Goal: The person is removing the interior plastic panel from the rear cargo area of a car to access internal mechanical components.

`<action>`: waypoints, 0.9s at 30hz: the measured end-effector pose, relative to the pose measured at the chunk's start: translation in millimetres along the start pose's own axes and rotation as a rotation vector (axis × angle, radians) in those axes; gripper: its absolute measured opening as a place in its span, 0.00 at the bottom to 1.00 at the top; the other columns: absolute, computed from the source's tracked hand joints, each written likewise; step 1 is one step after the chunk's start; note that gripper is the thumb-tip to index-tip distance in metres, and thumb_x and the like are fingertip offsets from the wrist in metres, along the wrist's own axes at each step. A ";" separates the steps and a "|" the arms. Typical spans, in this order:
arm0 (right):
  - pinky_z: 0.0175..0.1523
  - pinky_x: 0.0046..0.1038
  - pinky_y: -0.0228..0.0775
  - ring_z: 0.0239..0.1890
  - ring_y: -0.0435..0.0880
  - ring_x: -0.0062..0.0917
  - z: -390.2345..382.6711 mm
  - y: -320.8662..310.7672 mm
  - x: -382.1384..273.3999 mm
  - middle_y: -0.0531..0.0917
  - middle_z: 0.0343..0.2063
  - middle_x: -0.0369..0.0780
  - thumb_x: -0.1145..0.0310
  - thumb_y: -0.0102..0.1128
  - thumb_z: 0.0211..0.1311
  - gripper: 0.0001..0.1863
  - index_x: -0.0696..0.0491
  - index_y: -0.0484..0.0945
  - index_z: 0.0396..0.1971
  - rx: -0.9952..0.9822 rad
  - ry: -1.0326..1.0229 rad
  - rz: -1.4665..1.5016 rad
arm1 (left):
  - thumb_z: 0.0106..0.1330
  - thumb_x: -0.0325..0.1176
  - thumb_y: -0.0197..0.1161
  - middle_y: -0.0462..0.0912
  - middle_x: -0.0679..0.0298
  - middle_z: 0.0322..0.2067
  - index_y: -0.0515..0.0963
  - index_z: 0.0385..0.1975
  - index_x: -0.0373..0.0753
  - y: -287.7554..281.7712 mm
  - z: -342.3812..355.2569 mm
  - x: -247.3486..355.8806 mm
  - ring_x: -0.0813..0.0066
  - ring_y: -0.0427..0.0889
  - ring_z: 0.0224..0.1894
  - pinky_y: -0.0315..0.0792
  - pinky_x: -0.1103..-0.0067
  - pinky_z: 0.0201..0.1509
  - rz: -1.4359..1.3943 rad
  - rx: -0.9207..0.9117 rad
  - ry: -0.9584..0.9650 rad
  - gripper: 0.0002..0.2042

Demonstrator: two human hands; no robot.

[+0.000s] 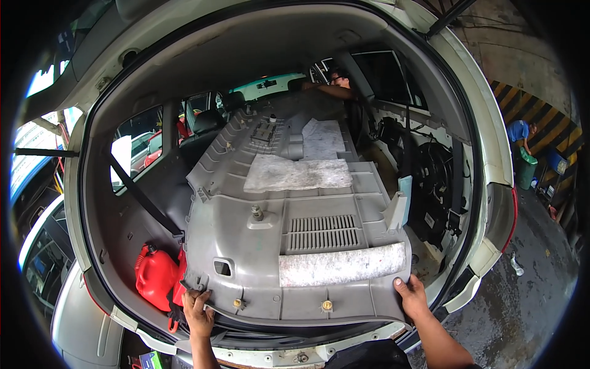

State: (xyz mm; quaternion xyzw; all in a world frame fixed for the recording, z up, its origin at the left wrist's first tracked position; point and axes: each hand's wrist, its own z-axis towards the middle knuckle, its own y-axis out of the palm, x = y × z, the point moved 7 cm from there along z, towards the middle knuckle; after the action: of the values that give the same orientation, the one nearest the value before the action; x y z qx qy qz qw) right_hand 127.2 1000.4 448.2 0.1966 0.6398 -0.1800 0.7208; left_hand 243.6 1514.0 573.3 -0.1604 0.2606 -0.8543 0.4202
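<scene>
A large grey plastic interior trim panel (246, 240) lies with its ribbed back side up in the rear of a car, reaching forward toward the seats. White felt pads (298, 172), a slotted vent grille and yellowish clips (327, 305) show on it. My left hand (198, 312) grips its near left corner, fingers curled over the edge. At the near right corner my right hand (412, 296) is closed on the edge, thumb on top and the other fingers partly hidden underneath.
A red jerrycan (156, 270) stands left of the panel. The right side wall is stripped, baring black parts (430, 184) and a seat belt. Another person's arm (332, 91) reaches in at the far right door. Outside right, a person in blue (519, 130) is near a green container (526, 169).
</scene>
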 end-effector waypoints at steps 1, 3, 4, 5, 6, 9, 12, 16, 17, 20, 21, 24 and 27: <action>0.62 0.30 0.64 0.53 0.77 0.27 -0.4 0.3 2.1 0.82 0.49 0.40 0.53 0.64 0.67 0.27 0.59 0.77 0.54 0.000 -0.001 -0.002 | 0.64 0.51 0.58 0.73 0.55 0.35 0.81 0.41 0.37 0.3 0.2 -0.9 0.53 0.73 0.40 0.69 0.63 0.47 -0.001 0.001 -0.001 0.21; 0.62 0.29 0.65 0.52 0.77 0.26 -1.1 0.7 3.1 0.83 0.48 0.39 0.53 0.65 0.67 0.27 0.60 0.77 0.54 0.014 -0.040 0.029 | 0.63 0.49 0.59 0.73 0.55 0.35 0.80 0.41 0.38 1.2 0.8 -2.7 0.53 0.73 0.41 0.69 0.62 0.48 0.004 0.015 0.009 0.19; 0.62 0.29 0.65 0.52 0.77 0.26 -2.4 2.0 1.8 0.83 0.48 0.39 0.53 0.65 0.67 0.27 0.60 0.77 0.54 0.014 -0.041 0.028 | 0.63 0.49 0.59 0.73 0.55 0.35 0.80 0.41 0.38 1.4 0.2 -3.8 0.53 0.73 0.41 0.69 0.62 0.48 0.004 0.016 0.008 0.19; 0.61 0.29 0.65 0.51 0.77 0.25 -4.3 2.7 -1.0 0.83 0.47 0.39 0.53 0.65 0.66 0.26 0.59 0.77 0.53 0.022 -0.037 0.051 | 0.63 0.49 0.59 0.73 0.55 0.35 0.80 0.40 0.38 2.1 -0.3 -4.8 0.53 0.73 0.41 0.69 0.61 0.49 0.008 0.008 0.003 0.19; 0.60 0.29 0.66 0.51 0.77 0.24 -6.0 2.7 -3.1 0.83 0.47 0.39 0.53 0.65 0.66 0.26 0.59 0.77 0.53 0.031 -0.032 0.074 | 0.64 0.49 0.58 0.73 0.55 0.35 0.80 0.40 0.38 2.3 -0.6 -5.4 0.52 0.73 0.41 0.69 0.61 0.50 0.011 -0.001 -0.001 0.19; 0.59 0.29 0.66 0.50 0.78 0.24 -6.1 2.3 -5.1 0.83 0.46 0.39 0.54 0.65 0.66 0.26 0.59 0.77 0.53 0.030 -0.034 0.057 | 0.64 0.50 0.58 0.72 0.55 0.34 0.80 0.39 0.38 3.5 -1.4 -6.6 0.52 0.73 0.40 0.69 0.61 0.50 0.002 0.013 -0.020 0.19; 0.59 0.29 0.67 0.49 0.78 0.24 -8.0 4.0 -8.8 0.84 0.44 0.39 0.53 0.65 0.66 0.26 0.59 0.77 0.53 0.037 -0.037 0.047 | 0.65 0.50 0.58 0.72 0.55 0.34 0.80 0.39 0.37 3.2 -3.8 -7.1 0.52 0.73 0.40 0.69 0.61 0.51 -0.001 0.019 -0.012 0.20; 0.59 0.29 0.67 0.50 0.78 0.24 -7.0 6.8 1.0 0.84 0.45 0.40 0.53 0.65 0.66 0.27 0.60 0.77 0.53 0.042 -0.052 0.046 | 0.65 0.50 0.57 0.72 0.54 0.34 0.80 0.39 0.37 -0.3 -2.0 -9.3 0.52 0.74 0.40 0.69 0.59 0.55 -0.004 0.032 -0.011 0.20; 0.59 0.29 0.66 0.50 0.78 0.25 -6.5 7.3 4.1 0.83 0.46 0.41 0.52 0.65 0.66 0.27 0.60 0.76 0.54 0.056 -0.069 0.067 | 0.65 0.50 0.57 0.72 0.54 0.34 0.80 0.39 0.37 -0.8 0.7 -10.8 0.52 0.74 0.40 0.69 0.59 0.55 -0.006 0.034 -0.013 0.20; 0.60 0.30 0.66 0.51 0.78 0.26 -6.0 10.2 11.8 0.83 0.47 0.42 0.52 0.65 0.66 0.28 0.60 0.75 0.55 0.078 -0.100 0.086 | 0.63 0.47 0.59 0.72 0.54 0.35 0.80 0.38 0.37 -5.2 8.0 -11.3 0.52 0.74 0.40 0.69 0.58 0.56 0.000 0.061 0.024 0.18; 0.61 0.31 0.65 0.52 0.77 0.27 -6.1 10.8 13.5 0.83 0.48 0.42 0.52 0.65 0.66 0.29 0.60 0.75 0.55 0.091 -0.109 0.087 | 0.63 0.47 0.59 0.72 0.54 0.35 0.80 0.38 0.37 -6.8 10.1 -11.6 0.52 0.74 0.40 0.69 0.58 0.56 -0.002 0.065 0.024 0.18; 0.61 0.31 0.65 0.52 0.77 0.28 -7.6 12.8 20.3 0.83 0.48 0.43 0.51 0.65 0.66 0.30 0.60 0.74 0.55 0.125 -0.099 0.103 | 0.60 0.42 0.62 0.71 0.54 0.35 0.79 0.38 0.36 -8.0 13.7 -12.1 0.52 0.73 0.40 0.70 0.58 0.55 0.021 0.082 0.062 0.16; 0.60 0.31 0.65 0.51 0.77 0.28 -10.6 12.8 10.9 0.83 0.47 0.43 0.50 0.65 0.66 0.30 0.61 0.74 0.55 0.122 -0.129 0.087 | 0.59 0.41 0.62 0.71 0.54 0.35 0.79 0.38 0.36 -3.1 9.9 -13.4 0.52 0.73 0.41 0.69 0.57 0.56 0.021 0.092 0.040 0.15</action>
State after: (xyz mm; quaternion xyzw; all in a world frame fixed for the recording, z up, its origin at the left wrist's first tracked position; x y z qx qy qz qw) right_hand 125.9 1016.8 437.0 0.2558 0.5708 -0.1995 0.7542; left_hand 254.6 1523.3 582.4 -0.1212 0.2310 -0.8639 0.4308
